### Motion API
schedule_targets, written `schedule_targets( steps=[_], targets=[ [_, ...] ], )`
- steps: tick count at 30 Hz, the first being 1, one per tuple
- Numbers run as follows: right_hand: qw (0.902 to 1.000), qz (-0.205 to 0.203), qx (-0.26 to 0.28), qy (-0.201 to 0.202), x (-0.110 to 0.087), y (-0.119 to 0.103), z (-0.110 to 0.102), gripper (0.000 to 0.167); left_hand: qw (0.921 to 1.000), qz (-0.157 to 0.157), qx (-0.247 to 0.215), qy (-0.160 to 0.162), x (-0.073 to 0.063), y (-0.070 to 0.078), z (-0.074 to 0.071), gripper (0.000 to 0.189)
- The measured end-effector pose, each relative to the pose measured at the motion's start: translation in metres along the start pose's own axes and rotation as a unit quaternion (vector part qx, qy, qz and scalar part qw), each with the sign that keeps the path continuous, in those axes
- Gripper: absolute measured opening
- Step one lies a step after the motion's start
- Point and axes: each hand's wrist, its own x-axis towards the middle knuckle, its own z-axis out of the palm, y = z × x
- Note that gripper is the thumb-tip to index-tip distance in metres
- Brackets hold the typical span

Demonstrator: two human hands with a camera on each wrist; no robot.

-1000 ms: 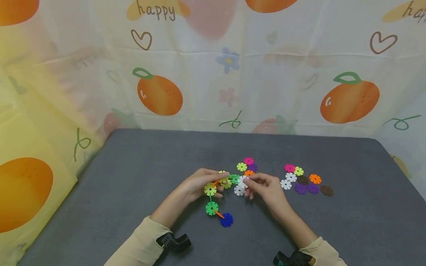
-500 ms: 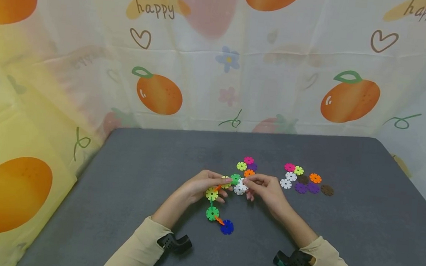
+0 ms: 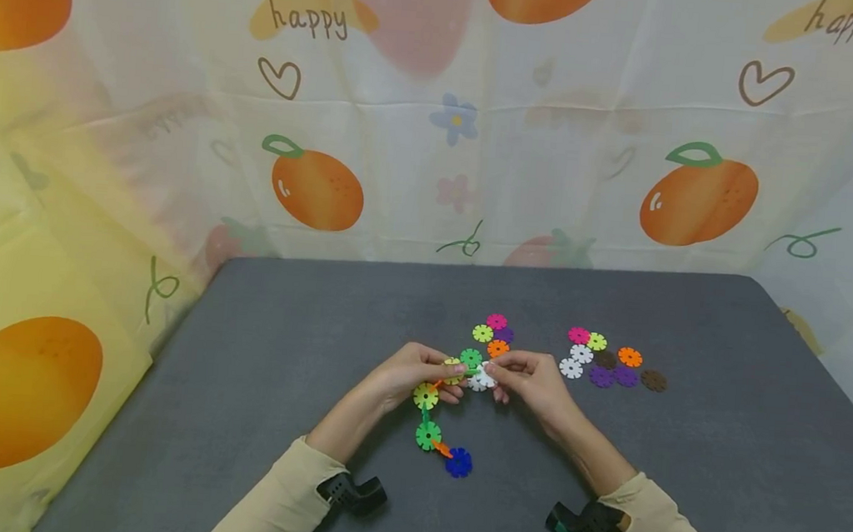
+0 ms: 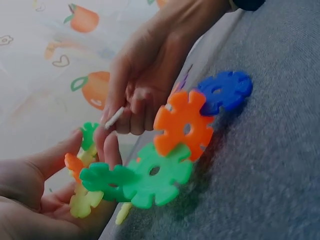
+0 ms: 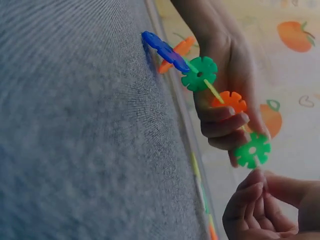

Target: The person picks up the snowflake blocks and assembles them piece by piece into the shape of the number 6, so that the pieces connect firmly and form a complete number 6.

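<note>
Here, the disc chain (image 3: 424,433) runs from the left hand (image 3: 405,373), seemingly pinched.

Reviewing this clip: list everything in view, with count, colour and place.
Disc chain: one, eight discs visible; blue, orange, green, yellow; hanging from the left hand.
Held white disc: one, white, at the chain's green end.
Middle discs: six, pink, yellow, purple, orange, green, white; table, between and beyond the hands.
Right-side discs: nine visible, pink, yellow, two white, two brown, orange, two purple; table.
Table: one, grey, under everything.
Printed cloth: white and yellow, behind the table.
Wrist cameras: two, black, on the wrists.
Sleeves: two, beige, lower edge.
Left hand: one, pinching the chain.
Right hand: one, pinching the white disc.
</note>
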Motion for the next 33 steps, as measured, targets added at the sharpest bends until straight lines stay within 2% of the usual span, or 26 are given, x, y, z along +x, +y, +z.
schedule_targets(
  steps=[4,9,13,15,18,21,28,33],
  targets=[
    [0.9997,0.003,0.015,-0.019,0.000,0.001,-0.002,0.027,0.9998,0.005,0.005,-0.016,-0.001,0.000,-0.001,0.031],
    [0.9996,0.003,-0.002,-0.027,0.000,0.000,-0.006,0.027,0.9989,0.014,0.030,-0.033,0.000,0.001,0.000,0.031],
    [0.9999,-0.003,0.005,-0.009,0.001,-0.003,-0.007,0.028,0.9992,0.014,0.033,-0.016,0.001,0.004,0.003,0.036],
    [0.9999,-0.009,0.012,-0.004,0.001,-0.005,-0.006,0.028,0.9996,0.003,0.027,0.002,0.001,0.006,0.003,0.037],
    [0.9995,-0.007,0.029,0.001,0.000,-0.008,-0.006,0.028,0.9994,-0.013,0.017,0.026,0.001,0.007,0.000,0.037],
    [0.9987,0.000,0.050,0.008,-0.001,-0.010,-0.008,0.026,0.9990,-0.012,0.008,0.041,0.001,0.008,-0.004,0.035],
    [0.9994,-0.012,0.023,-0.021,-0.001,-0.012,-0.008,0.029,0.9998,-0.003,0.013,0.012,-0.001,0.009,-0.005,0.035],
    [0.9996,-0.016,0.011,-0.023,-0.002,-0.010,-0.005,0.029,0.9998,-0.002,0.016,0.008,-0.001,0.007,-0.002,0.033]
  ],
)
